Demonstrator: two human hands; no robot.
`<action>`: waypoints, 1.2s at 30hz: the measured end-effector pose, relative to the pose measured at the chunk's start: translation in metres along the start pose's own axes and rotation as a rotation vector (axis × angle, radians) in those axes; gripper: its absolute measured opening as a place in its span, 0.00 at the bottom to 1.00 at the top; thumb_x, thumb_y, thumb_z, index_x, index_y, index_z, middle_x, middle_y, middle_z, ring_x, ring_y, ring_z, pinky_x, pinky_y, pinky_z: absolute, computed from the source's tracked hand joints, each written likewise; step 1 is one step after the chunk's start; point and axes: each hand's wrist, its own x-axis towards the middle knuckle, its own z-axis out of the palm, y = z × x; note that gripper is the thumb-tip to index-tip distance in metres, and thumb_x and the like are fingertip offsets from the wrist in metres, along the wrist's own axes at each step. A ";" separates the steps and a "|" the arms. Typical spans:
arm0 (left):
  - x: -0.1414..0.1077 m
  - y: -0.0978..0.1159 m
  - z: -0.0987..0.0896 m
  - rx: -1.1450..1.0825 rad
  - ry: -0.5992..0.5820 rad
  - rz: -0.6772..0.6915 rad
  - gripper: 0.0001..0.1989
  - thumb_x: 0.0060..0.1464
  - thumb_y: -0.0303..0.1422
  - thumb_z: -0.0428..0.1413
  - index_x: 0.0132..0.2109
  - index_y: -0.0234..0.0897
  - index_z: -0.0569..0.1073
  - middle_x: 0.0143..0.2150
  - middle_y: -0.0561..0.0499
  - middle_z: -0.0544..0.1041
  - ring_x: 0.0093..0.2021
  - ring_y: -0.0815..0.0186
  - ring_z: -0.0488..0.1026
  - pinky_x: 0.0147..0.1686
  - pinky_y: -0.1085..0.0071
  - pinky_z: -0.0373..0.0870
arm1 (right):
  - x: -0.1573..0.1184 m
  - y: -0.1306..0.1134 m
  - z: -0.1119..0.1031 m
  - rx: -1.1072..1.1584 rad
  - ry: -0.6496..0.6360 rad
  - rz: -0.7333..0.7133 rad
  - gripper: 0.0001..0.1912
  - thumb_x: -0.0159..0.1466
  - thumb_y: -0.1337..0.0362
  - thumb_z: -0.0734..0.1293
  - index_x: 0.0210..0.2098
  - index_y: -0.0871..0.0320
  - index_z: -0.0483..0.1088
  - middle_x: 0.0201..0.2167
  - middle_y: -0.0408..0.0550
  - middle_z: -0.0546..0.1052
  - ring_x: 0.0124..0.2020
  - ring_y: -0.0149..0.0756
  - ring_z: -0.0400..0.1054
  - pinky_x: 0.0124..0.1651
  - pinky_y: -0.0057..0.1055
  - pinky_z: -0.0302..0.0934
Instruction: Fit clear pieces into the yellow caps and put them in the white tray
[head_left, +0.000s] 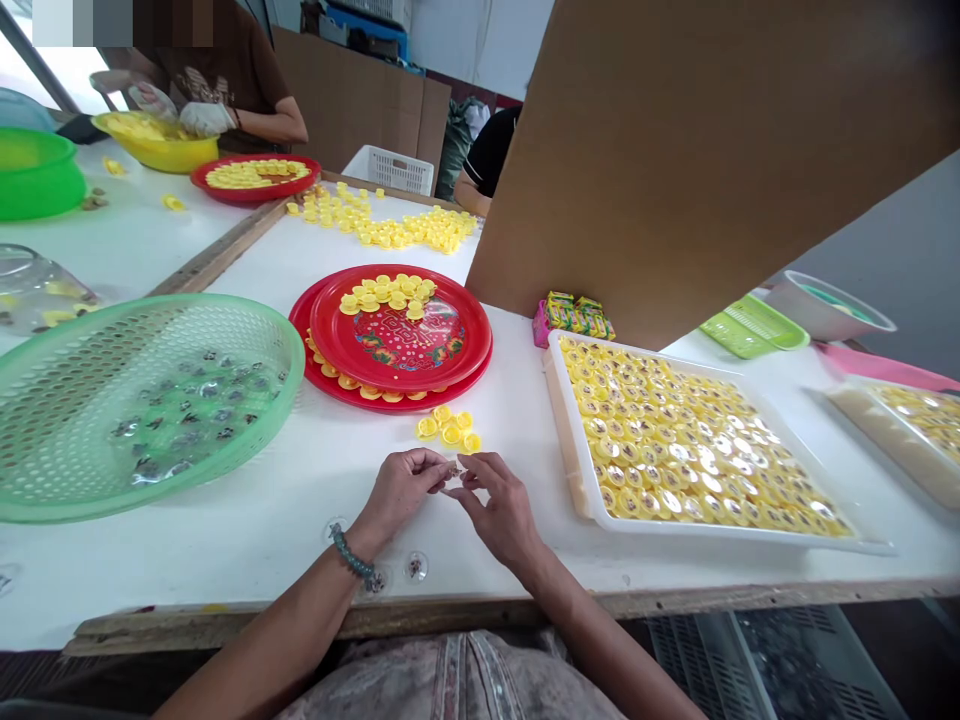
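At far left, a green mesh basket (45, 400) holds loose clear discs (214, 415), presumably within reach of the near hand. Beyond it, a co-worker's gloved hand (208, 119) is at a yellow bowl (169, 153). The left hand (401, 488) pinches a small clear piece (455, 470) narrowly between thumb and fingertips, apparently to steady it; the piece sits just above the table. Stacked red trays (405, 372) bear yellow rings, with more yellow rings (451, 436) loose just before the hands. The right hand (502, 505) meets the piece with bent fingers, thumb lower; whether it grips cannot be told. A leaning cardboard panel (675, 150) obstructs the view behind. At right, a white tray (574, 440) holds disc-topped yellow pieces in close rows, likely to keep them flat
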 end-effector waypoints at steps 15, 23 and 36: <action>0.029 0.035 -0.015 1.058 0.190 0.219 0.19 0.48 0.32 0.56 0.49 0.37 0.70 0.45 0.45 0.73 0.45 0.59 0.70 0.44 0.68 0.64 | 0.005 0.004 -0.005 -0.148 -0.024 -0.062 0.15 0.58 0.66 0.66 0.45 0.55 0.68 0.38 0.47 0.72 0.33 0.31 0.67 0.30 0.26 0.65; 0.035 0.026 -0.008 1.198 0.143 0.226 0.17 0.51 0.30 0.54 0.49 0.35 0.69 0.45 0.44 0.73 0.46 0.59 0.70 0.44 0.68 0.64 | -0.006 0.007 -0.011 -0.150 -0.068 -0.093 0.14 0.57 0.68 0.67 0.44 0.55 0.66 0.38 0.46 0.72 0.34 0.32 0.67 0.36 0.28 0.65; -0.005 0.001 -0.009 0.703 -0.185 0.191 0.10 0.47 0.36 0.56 0.38 0.40 0.72 0.30 0.55 0.73 0.28 0.69 0.67 0.28 0.75 0.61 | -0.004 0.007 -0.027 -0.294 -0.268 -0.222 0.14 0.60 0.71 0.64 0.46 0.57 0.67 0.41 0.49 0.72 0.40 0.34 0.68 0.42 0.28 0.62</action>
